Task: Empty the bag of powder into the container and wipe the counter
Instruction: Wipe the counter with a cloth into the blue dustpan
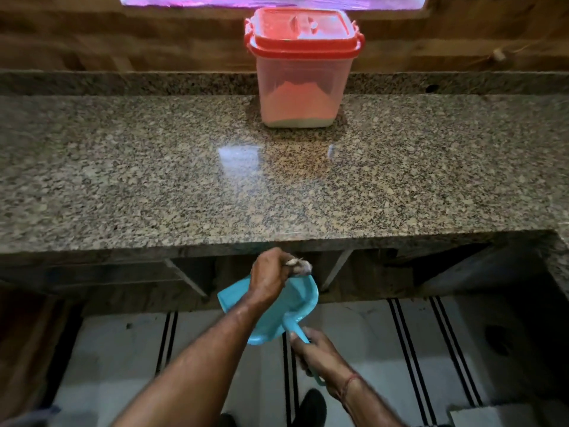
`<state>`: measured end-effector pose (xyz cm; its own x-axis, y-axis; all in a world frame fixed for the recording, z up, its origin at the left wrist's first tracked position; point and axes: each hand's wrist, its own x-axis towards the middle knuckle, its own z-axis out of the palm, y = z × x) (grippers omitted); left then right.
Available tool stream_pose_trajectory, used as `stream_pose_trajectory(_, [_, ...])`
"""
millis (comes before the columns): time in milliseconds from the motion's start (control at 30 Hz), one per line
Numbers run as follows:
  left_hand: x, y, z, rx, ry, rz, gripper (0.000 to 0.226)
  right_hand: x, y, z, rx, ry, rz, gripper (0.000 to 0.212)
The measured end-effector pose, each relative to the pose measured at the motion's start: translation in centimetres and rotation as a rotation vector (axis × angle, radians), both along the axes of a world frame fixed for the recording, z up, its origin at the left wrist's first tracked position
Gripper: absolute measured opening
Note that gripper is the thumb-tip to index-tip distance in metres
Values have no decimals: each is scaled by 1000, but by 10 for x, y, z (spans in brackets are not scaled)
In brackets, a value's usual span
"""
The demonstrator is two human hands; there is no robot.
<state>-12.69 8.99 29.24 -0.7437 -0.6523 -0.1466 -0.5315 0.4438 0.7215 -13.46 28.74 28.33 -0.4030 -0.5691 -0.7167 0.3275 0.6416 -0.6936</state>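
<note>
The container [300, 69], lid on, stands at the tabletop's [154, 180] back edge. Below the bare front edge, the left hand [271, 274] clenches a cloth [300, 265] over the dustpan [277, 309]; right hand [320, 352] fingers wrap its handle.

I'm standing in a home kitchen, at a long speckled granite worktop [154, 167] with a low granite upstand along its back edge and wood-look wall panelling [92, 41] behind it. A clear plastic container [300, 81] with a red clip-on lid stands on the worktop against the upstand, part filled with pale powder. Below the worktop's front edge are open, dark cabinet bays, and under my feet is a white tiled floor [107, 365] with black stripes.
</note>
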Motion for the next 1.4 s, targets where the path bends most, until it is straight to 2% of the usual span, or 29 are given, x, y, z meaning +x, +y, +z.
stream_pose_trajectory(100, [57, -14, 2, -54, -67, 202, 16, 14, -5, 7, -32, 27, 67, 29])
stream_pose_trajectory(233, [126, -28, 18, -172, -97, 248, 5, 41, -22, 19, -61, 31, 184, 39])
stream_pose_trajectory(300, [165, -35, 27, -140, -55, 319, 5, 64, -37, 22, -85, 21, 239, 40])
stream_pose_trajectory(400, [230, -48, 43, -30, 38, 602, 20, 112, -64, 23, -138, 6, 317, 38])
stream_pose_trajectory(467, [278, -55, 50, -32, 88, 718, 23, 144, -78, 21, -169, -6, 357, 30])
stream_pose_trajectory(667, [473, -69, 59, 36, 73, 1096, 14, 277, -128, 17, -166, -38, 540, 33])
stream_pose_trajectory(800, [577, -63, 31, 125, 107, 1338, 26, 355, -158, 8, -148, -58, 738, 29])
stream_pose_trajectory(900, [631, -56, 20, 211, 148, 1503, 13, 402, -189, -6, -116, -79, 853, 31])
stream_pose_trajectory(967, [664, -51, 8, 228, 153, 1589, 21, 430, -213, -21, -83, -70, 930, 31])
stream_pose_trajectory(1033, [696, -49, -21, 224, 140, 1697, 24, 457, -236, -48, -40, -50, 993, 28])
stream_pose_trajectory(1133, [729, -49, -71, 244, 123, 1849, 45, 489, -266, -100, 35, -47, 1054, 21])
stream_pose_trajectory(1200, [748, -54, -115, 335, 155, 1939, 38, 517, -284, -154, 95, -60, 1076, 18])
stream_pose_trajectory(1267, [754, -61, -132, 339, 157, 1952, 31, 533, -300, -176, 164, -39, 1112, 23])
stream_pose_trajectory(1400, [788, -80, -212, 342, 174, 2008, 34, 591, -334, -250, 278, -30, 1200, 34])
